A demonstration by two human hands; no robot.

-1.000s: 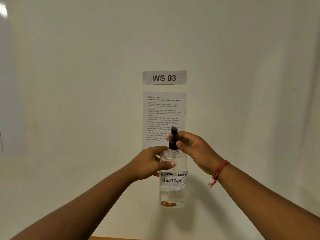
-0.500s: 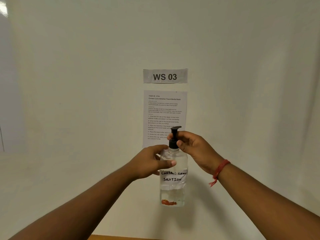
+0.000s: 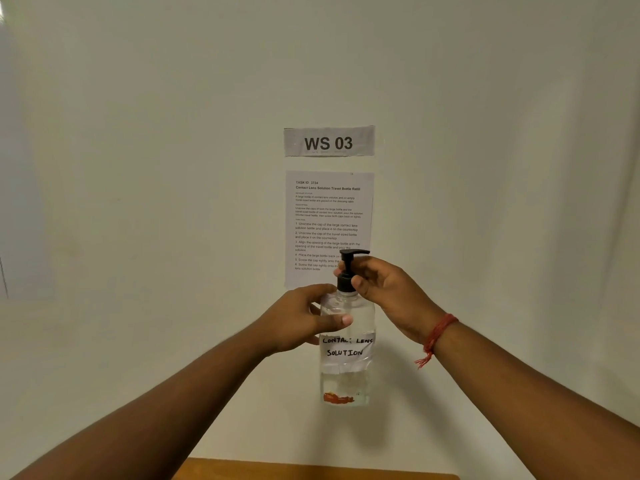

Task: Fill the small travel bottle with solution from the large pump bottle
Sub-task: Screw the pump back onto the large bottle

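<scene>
Right hand (image 3: 384,289): fingers (image 3: 356,282) pinch the black plastic pump head (image 3: 347,271) at its collar, nozzle pointing right. Left hand (image 3: 301,320): fingers wrap the shoulder of the clear plastic large pump bottle (image 3: 347,344), thumb across the front. Bottle upright, held in the air before the white wall (image 3: 138,168), above the brown wooden table (image 3: 311,471). Handwritten label reads "CONTACT LENS SOLUTION". Red thread bracelet (image 3: 438,332) on right wrist. Printed instruction sheet (image 3: 327,216) and "WS 03" sign (image 3: 329,142) behind.

dim warm light | sharp focus | glare top-left | wide-angle bowing
</scene>
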